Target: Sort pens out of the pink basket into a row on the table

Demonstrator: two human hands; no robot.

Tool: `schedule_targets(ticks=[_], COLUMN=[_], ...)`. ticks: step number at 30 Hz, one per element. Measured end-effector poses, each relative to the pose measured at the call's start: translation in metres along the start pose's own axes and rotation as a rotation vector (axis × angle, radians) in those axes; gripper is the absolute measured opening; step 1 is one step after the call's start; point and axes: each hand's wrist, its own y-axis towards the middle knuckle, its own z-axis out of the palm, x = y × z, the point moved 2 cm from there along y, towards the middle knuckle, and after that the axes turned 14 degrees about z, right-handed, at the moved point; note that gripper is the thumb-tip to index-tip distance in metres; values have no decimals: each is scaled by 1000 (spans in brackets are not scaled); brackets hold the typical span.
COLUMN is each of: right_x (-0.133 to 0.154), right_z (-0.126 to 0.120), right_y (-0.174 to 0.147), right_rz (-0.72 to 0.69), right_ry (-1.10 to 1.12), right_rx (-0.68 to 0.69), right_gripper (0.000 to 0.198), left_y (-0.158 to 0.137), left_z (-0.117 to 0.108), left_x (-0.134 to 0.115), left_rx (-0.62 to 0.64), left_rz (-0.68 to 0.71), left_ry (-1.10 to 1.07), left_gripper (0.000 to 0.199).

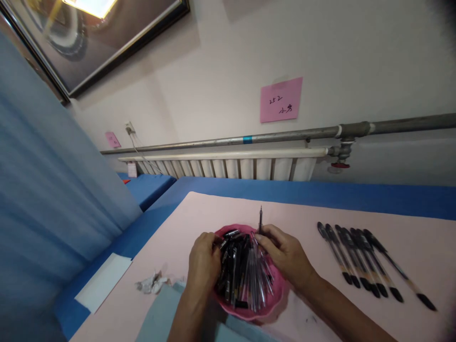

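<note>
Slim dark pen piece (261,217) is standing tip-up at the rim of the pink scalloped plastic bowl (280,290), the right hand (287,254) pinching it low, presumably leaving its point clear; the left hand (204,261) is curling beside black plastic pen parts (232,233), its grip too hidden to tell.

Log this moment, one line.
left hand: at black pieces in pink bowl | right hand: holding dark pen part, upright | pens: right of bowl

The head-worn camera looks forward and down over the near pink basket (276,300) toward the farther white radiator (231,168)
</note>
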Motion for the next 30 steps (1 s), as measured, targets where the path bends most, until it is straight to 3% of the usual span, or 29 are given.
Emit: schedule_targets(ticks=[3,6,14,23,30], right_x=[-1,-2,-1,-3,-2], right_z=[0,0,1,-1,0], right_y=[1,1,1,3,3], right_rz=[-31,-60,-32,-10,10], right_ry=[-40,-64,-48,-1,30], right_rx=[-1,-11,-8,-17,-10], right_gripper=[18,19,19,16,16], left_y=[0,0,2,1,-2], left_z=[7,7,-3,3,29], left_x=[-3,-3,7,0,-20], left_rx=[196,272,214,84,233], left_rz=[81,92,20,112,298], left_ry=[279,393,433,316,250], left_gripper=[23,24,30,26,33])
